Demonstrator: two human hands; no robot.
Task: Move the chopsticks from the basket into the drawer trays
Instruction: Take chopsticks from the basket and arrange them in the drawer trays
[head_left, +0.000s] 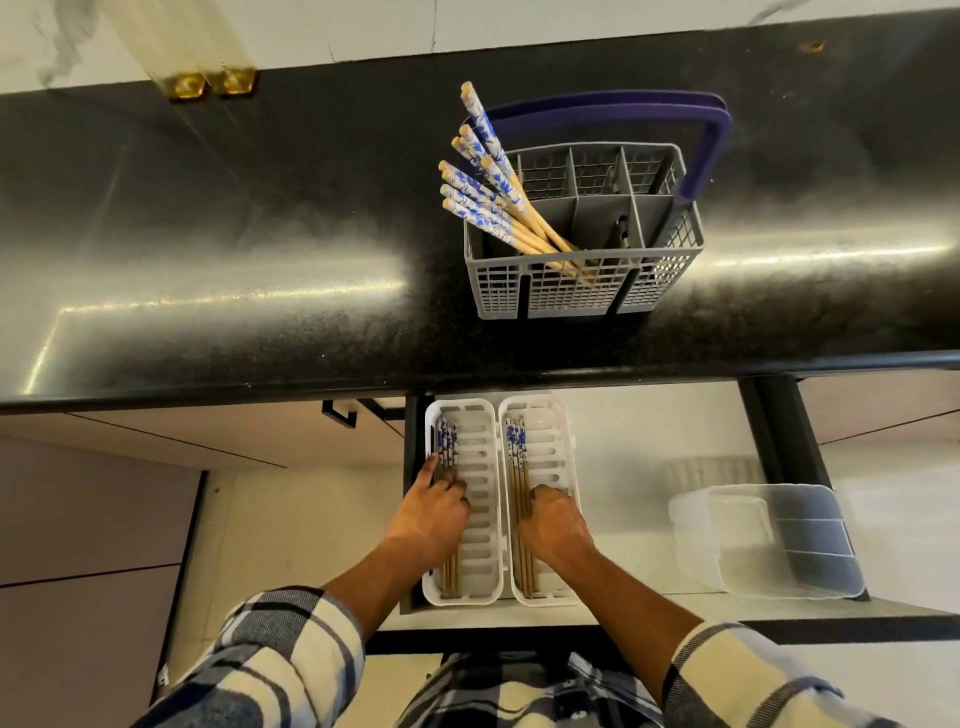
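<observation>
A grey basket (582, 291) with a purple handle stands on the black counter. Several chopsticks (488, 202) with blue-and-white tops lean left out of its front-left compartment. In the open drawer (649, 447) below lie two white slotted trays side by side. The left tray (480, 571) has chopsticks (448, 439) along its left side, and my left hand (439, 512) lies over their middle with fingers curled on them. The right tray (550, 447) has chopsticks (517, 441) along its left side; my right hand (553, 522) is beside them, fingertips curled onto them.
A clear plastic container (779, 540) sits in the drawer to the right of the trays. The counter (260, 234) edge overhangs the drawer's back. Two amber glass pieces (208, 83) stand at the counter's far left. Closed cabinet fronts are at the left.
</observation>
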